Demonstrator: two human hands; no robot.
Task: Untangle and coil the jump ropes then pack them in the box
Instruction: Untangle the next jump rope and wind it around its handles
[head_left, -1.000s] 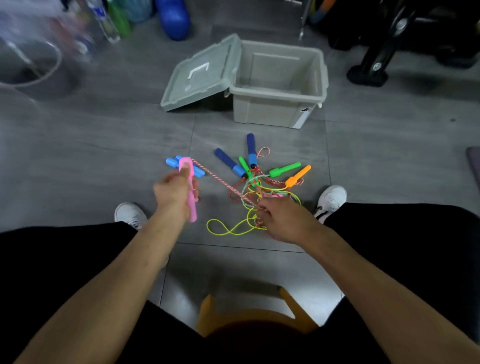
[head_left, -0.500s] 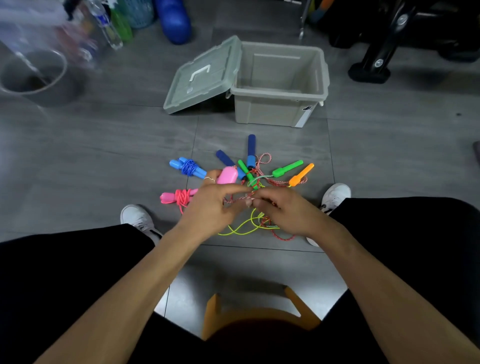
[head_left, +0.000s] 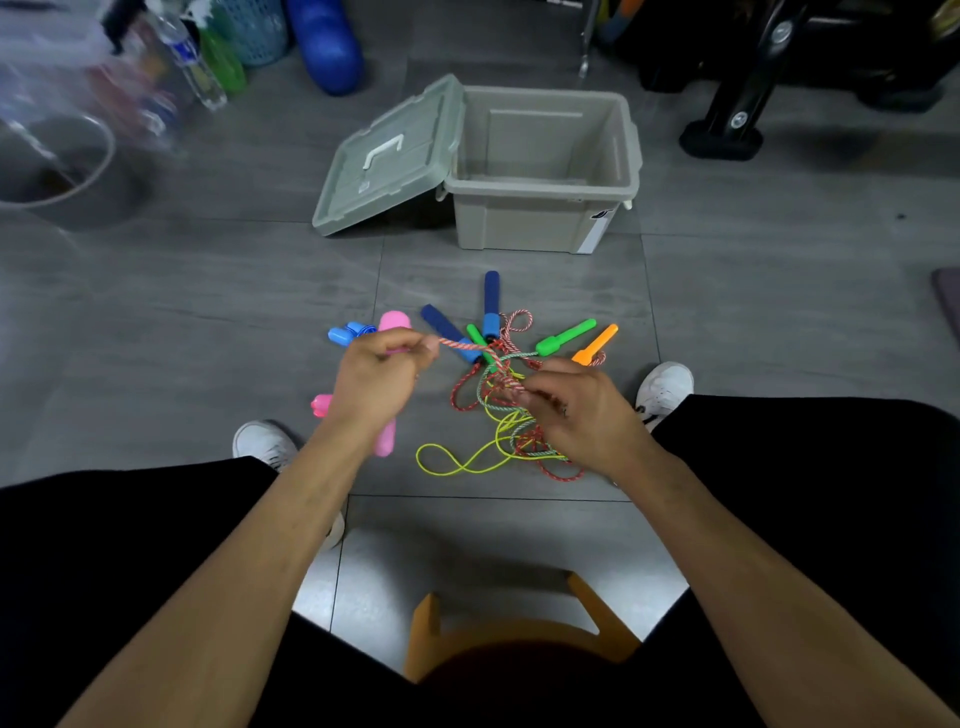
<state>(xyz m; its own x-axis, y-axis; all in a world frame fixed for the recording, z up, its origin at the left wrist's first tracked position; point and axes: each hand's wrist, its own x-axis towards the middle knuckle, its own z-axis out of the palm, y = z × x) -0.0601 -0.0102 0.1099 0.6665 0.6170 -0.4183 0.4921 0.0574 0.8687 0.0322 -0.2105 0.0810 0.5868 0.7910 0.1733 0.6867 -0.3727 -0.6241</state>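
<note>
— Red-and-white rope (head_left: 457, 344) is what we pinch now with the left hand (head_left: 379, 382), and it runs tight across to the right hand (head_left: 582, 410). Half a second ago our two hands were close together over the knot; now the left hand has moved away to the side, with the pink handle (head_left: 387, 441) under its palm.

— So we pull one more length out of the tangle?

— We think so. A second ago the left hand was also far out, so this looks like wrapping the rope on the handle, turn after turn. The right hand has curled fingers on the tangle (head_left: 504, 410) and holds the same rope where it leaves the pile.

— How does the pile look?

— It lies on the grey floor between our shoes, in front of the open box (head_left: 540, 223). Red, teal and yellow cords cross each other many times. Two dark blue handles (head_left: 491, 306), two green handles (head_left: 566, 338) and an orange handle (head_left: 595, 345) point outward like a fan.

— And the box?

— Nothing inside that we can see; its lid (head_left: 384, 161) leans open on the left. A light blue rope (head_left: 348, 332) lies apart, already bundled, and another pink piece (head_left: 321, 404) beside our wrist.
</note>
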